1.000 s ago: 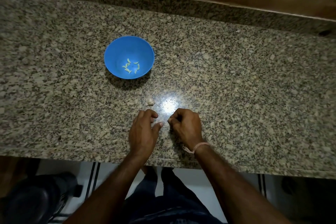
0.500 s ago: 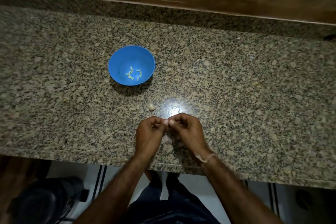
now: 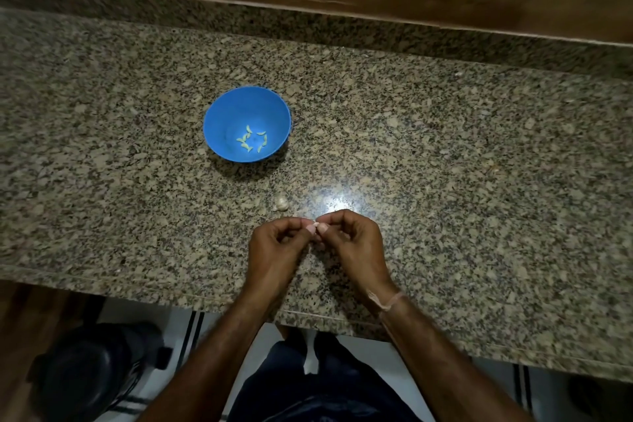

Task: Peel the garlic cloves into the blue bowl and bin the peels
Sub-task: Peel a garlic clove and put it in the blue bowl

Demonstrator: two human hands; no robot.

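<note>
**At six o'clock: mid-peel, work held close**

At six o'clock, over the near edge of the tabletop (image 3: pixel 479 216), left hand (image 3: pixel 274 250) and right hand (image 3: pixel 356 247) meet, fingers (image 3: pixel 337 220) curled, pinching one small clove (image 3: pixel 315 225) between their tips. Best, I judge: steady it with one hand, nick the skin with the other thumbnail, strip lengthwise. Just beyond, toward eleven, a pale piece (image 3: pixel 281 203) lies loose, clove or peel unclear. Farther at eleven, the bowl (image 3: pixel 233 106) holds peeled cloves (image 3: pixel 251 142). No writing shows.
</note>
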